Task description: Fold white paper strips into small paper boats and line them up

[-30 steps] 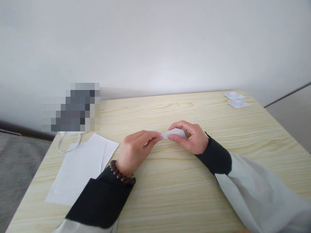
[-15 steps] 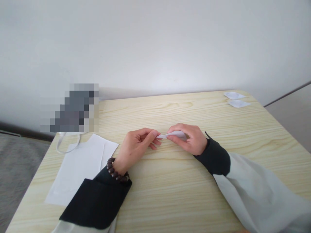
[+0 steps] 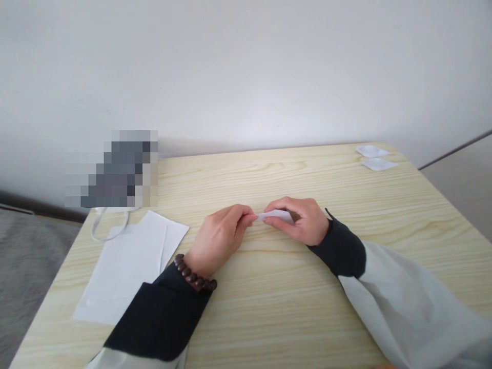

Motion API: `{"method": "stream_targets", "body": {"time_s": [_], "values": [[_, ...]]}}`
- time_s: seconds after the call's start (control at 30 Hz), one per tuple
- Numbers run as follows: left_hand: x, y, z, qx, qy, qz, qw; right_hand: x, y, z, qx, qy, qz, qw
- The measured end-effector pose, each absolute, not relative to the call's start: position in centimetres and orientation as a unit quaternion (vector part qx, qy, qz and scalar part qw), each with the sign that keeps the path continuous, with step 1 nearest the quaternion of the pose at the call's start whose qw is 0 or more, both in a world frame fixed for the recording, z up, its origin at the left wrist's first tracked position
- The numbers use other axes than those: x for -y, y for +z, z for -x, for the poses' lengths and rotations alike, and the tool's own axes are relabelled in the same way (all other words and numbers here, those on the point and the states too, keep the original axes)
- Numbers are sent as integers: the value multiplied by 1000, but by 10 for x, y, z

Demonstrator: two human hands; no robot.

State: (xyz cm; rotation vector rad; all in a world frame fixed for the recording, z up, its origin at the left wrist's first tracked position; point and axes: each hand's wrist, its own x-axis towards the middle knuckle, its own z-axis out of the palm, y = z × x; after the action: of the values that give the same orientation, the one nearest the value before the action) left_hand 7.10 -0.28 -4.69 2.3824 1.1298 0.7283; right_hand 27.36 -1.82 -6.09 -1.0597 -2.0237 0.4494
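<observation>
Over the middle of the bench (image 3: 277, 312), the left hand (image 3: 218, 237) pinches the narrow tip of the folded white paper (image 3: 280, 214) while the right hand's (image 3: 310, 223) fingers grip its wider end, where light, even pressure should prevent buckling.

Tabletop (image 3: 269, 307): pale yellow-cream, wavy wood-grain streaks, running approx. parallel to far edge. Folded paper (image 3: 282, 216), nr tabletop ctr: plain wht. Diamond-shaped paper pcs (image 3: 378, 164) (x2), far R corner: wht w/ faint blue-grey shading. Paper sheets (image 3: 126, 261), by L edge: plain wht. Looped cord (image 3: 103, 239), far L corner: wht. Pixelated object (image 3: 117, 171), same corner: dk grey, mosaic squares. Bead bracelet (image 3: 191, 277): dk brn. Cuffs (image 3: 344, 251): solid blk. Sleeves (image 3: 415, 292): pale grey-grn. Wall (image 3: 269, 77), past far edge: greyish wht. Floor (image 3: 31, 271), past L edge: mottled grey.
</observation>
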Motion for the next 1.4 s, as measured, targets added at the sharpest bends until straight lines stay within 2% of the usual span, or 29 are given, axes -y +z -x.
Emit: {"method": "stream_targets", "body": {"time_s": [0.13, 0.47, 0.73, 0.9, 1.1, 1.2, 1.4], "values": [[3, -49, -72, -420, 250, -853, 185, 18, -61, -273, 790, 202, 423, 394], [1, -46, -71, -463, 268, -785, 311, 17, -65, -275, 724, 309, 452, 421], [2, -45, -73, -487, 281, -751, 348, 16, -67, -276, 728, 321, 456, 399], [2, -45, -73, -475, 303, -717, 412, 16, -68, -276, 717, 332, 462, 403], [4, -44, -74, -413, 345, -662, 522, 18, -67, -272, 618, 470, 444, 447], [5, -44, -76, -400, 349, -665, 525, 19, -67, -271, 593, 523, 434, 432], [3, -44, -75, -432, 367, -662, 491, 20, -67, -270, 650, 423, 443, 450]]}}
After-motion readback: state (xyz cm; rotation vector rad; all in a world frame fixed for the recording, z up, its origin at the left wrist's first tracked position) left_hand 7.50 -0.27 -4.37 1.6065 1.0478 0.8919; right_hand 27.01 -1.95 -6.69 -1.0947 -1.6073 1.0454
